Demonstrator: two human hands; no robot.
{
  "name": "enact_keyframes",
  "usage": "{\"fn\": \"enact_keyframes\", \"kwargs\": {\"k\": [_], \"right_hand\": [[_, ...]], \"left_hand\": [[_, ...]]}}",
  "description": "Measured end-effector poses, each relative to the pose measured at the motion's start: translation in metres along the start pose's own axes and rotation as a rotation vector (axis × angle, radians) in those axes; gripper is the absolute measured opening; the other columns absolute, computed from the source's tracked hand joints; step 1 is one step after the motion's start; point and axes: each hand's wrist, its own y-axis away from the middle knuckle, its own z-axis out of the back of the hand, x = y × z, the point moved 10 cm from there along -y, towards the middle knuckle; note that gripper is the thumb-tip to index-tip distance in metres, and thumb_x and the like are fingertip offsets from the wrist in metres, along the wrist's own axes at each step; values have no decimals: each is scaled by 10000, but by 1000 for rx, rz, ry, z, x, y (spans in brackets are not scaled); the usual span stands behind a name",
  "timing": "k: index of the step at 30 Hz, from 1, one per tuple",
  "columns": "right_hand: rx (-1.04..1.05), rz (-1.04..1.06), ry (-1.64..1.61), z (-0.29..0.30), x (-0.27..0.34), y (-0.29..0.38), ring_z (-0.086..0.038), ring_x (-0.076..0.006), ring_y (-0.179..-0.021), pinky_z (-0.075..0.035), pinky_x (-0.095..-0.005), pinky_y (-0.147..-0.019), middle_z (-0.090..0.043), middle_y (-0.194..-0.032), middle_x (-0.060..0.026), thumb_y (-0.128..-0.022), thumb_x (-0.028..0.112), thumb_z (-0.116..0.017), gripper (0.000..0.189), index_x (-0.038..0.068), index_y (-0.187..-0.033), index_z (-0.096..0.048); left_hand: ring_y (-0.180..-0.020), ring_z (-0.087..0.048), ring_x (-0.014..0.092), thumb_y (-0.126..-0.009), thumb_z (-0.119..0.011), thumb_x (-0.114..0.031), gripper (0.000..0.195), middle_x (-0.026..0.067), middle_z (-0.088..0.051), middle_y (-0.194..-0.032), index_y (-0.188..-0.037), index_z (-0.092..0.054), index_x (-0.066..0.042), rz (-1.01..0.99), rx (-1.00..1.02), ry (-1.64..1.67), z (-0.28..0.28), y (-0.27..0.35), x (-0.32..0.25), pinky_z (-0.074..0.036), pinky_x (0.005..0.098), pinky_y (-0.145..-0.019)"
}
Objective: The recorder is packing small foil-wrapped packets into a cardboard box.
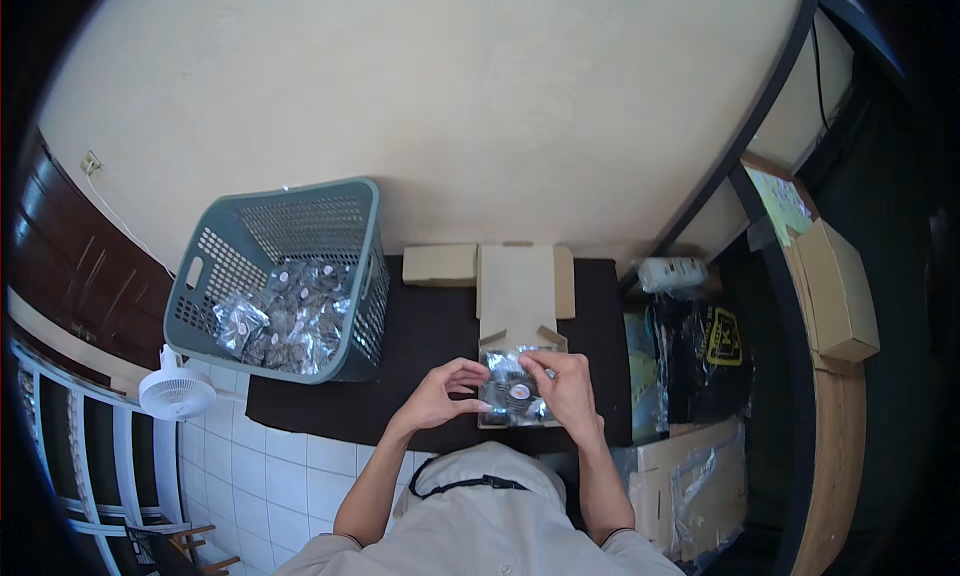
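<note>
An unlidded cardboard box (517, 291) lies on the dark cloth-covered table, its lid folded back towards the wall. Inside its near part sits a clear plastic packet (519, 391) with dark coiled contents and a round sticker. My right hand (566, 388) pinches the packet's upper right edge between thumb and fingers. On the other side, my left hand (442, 396) is curved with thumb and fingers apart at the packet's left edge; whether it touches is unclear. Many similar packets (300, 313) fill the bottom of a grey-green plastic laundry basket (360, 276) at the left.
A closed cardboard box (439, 265) stands by the wall. At the left is a white fan (177, 393). Flat cardboard in plastic (694, 493) and a black plastic bag (697, 358) lie at the right, near a wooden ledge (836, 441) holding another cardboard box (840, 291).
</note>
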Motion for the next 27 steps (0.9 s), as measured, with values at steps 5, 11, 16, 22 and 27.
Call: {"fn": "enact_keyframes", "kwargs": {"k": [5,11,16,22,27], "right_hand": [[113,84,66,-9,-16,43,-750,-292,-794,-577,-350,-721,-768,-885,-153,-858,45,-787,119,8,-969,-812],[184,106,11,-12,-8,74,-678,-289,-705,-533,-396,-664,-692,-801,-130,-839,104,-824,121,14,-918,-807],[195,146,82,10,9,83,-669,-279,-672,-523,-385,-620,-684,-763,-125,-866,123,-804,118,43,-951,-815],[197,151,141,26,13,88,-674,-265,-661,-521,-376,-596,-694,-759,-126,-877,159,-806,129,37,-920,-810],[316,124,119,15,13,64,-632,-224,-592,-476,-352,-562,-681,-718,-134,-880,172,-822,158,21,-922,-802]], "left_hand": [[-1142,-689,227,-905,-800,-115,326,103,-726,-1230,-1190,-706,12,-171,-89,-17,-28,4,-4,-537,371,-1006],[-760,-648,347,-927,-672,-4,49,154,-690,-823,-905,-687,37,-505,-27,-514,-81,26,-38,-517,419,-713],[-655,-582,304,-885,-728,-53,90,107,-626,-756,-827,-664,-26,-812,-33,-748,-85,44,-84,-450,412,-601],[-641,-552,299,-849,-789,-131,209,96,-574,-721,-788,-613,-37,-835,-42,-719,-80,35,-85,-448,397,-607],[-666,-563,309,-842,-798,-137,252,97,-565,-715,-767,-583,-30,-846,-22,-573,-88,26,-74,-458,420,-636]]}}
